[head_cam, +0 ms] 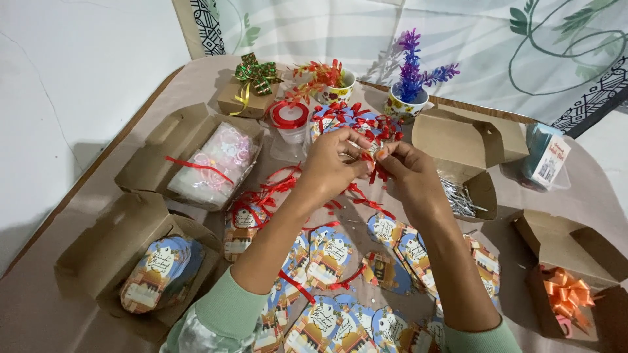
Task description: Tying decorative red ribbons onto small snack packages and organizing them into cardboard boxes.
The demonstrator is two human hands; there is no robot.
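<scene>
Both hands meet at the middle of the table: the left hand [330, 160] and the right hand [407, 167] pinch together a thin red ribbon [373, 171] on a small printed tag, which the fingers partly hide. At 6 o'clock many loose tags [337, 252] cover the table [39, 314], leaving little free room. At 8 o'clock an open cardboard box [98, 255] holds stacked tags; at 3 o'clock another box [481, 189] holds silver pins.
</scene>
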